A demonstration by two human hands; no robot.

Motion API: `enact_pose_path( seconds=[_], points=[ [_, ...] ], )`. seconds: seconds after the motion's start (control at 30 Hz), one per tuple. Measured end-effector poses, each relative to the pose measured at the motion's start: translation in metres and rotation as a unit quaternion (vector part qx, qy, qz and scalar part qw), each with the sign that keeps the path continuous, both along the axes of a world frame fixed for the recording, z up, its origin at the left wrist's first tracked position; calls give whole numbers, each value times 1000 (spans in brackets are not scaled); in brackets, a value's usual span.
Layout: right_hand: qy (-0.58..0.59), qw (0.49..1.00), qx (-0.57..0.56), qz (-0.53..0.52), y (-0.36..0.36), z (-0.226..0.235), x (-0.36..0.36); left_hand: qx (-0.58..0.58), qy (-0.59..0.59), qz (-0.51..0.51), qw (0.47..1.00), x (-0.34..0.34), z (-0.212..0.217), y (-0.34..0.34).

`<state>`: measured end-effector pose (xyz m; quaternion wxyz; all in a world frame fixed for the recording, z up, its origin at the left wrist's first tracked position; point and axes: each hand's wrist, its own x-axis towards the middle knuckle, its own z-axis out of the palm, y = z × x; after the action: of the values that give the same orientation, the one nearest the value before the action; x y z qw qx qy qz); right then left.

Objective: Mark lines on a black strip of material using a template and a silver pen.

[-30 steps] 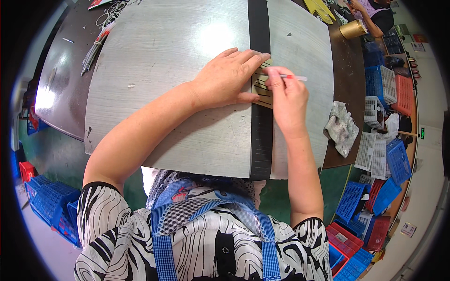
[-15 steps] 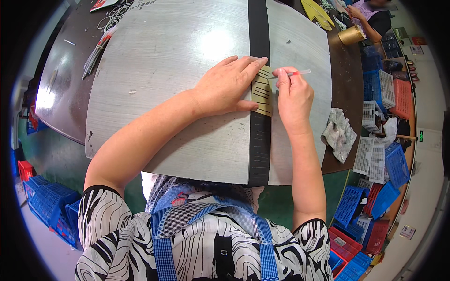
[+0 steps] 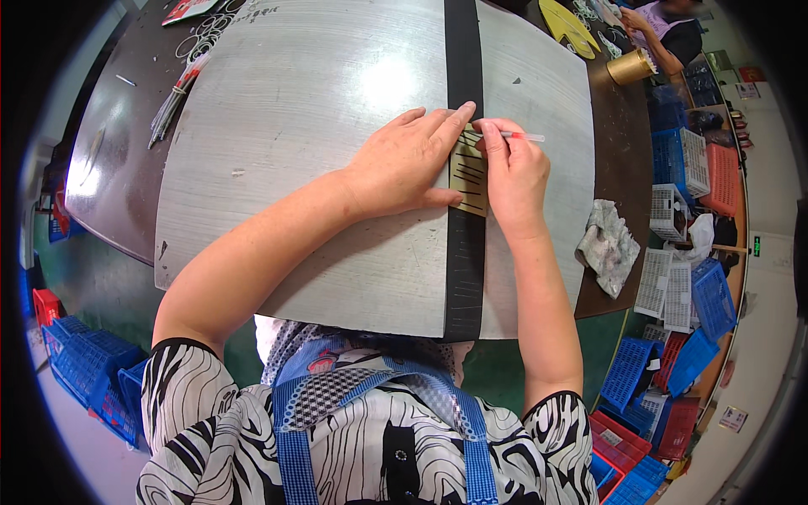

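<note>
- One head view: left hand (image 3: 408,156) spread, its thumb at the left edge of the slotted stencil (image 3: 468,187).
- Right hand (image 3: 517,175) pinches a pen (image 3: 528,136) over its far end.
- Stencil lies between both hands, lengthwise along the black strip (image 3: 464,50).

We saw a black strip (image 3: 465,282) marked with fine pale lines, a brass-yellow plate (image 3: 468,178) barred by dark slots, and a whitish pen (image 3: 528,136) with a red band. We noted pale grey wood grain on the board (image 3: 303,109), dark brown on the surface (image 3: 623,135), mottled grey on the rag (image 3: 608,248), swirling black lines on the white shirt (image 3: 347,459), and blue check on the apron straps (image 3: 479,450)
</note>
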<state>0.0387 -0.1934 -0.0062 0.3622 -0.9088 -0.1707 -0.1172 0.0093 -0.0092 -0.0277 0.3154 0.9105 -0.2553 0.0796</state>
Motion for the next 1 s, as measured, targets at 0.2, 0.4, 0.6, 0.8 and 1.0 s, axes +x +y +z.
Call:
enact_pose_path(
  seconds=[0.2,0.4,0.6,0.8,1.0],
  points=[
    [-11,997,-68,-36,-6,18,13,38,-63,-43,996,0,2,4],
    [-9,999,-13,31,9,7,16,94,-70,-58,991,-2,10,1],
    [8,999,-20,-38,-20,16,16,238,-48,-133,961,36,53,-19],
    [21,993,104,-45,-33,0,15,300,-9,-160,940,70,60,-14],
    [121,916,377,-64,-21,6,10,-162,128,19,978,78,31,37]
  ],
)
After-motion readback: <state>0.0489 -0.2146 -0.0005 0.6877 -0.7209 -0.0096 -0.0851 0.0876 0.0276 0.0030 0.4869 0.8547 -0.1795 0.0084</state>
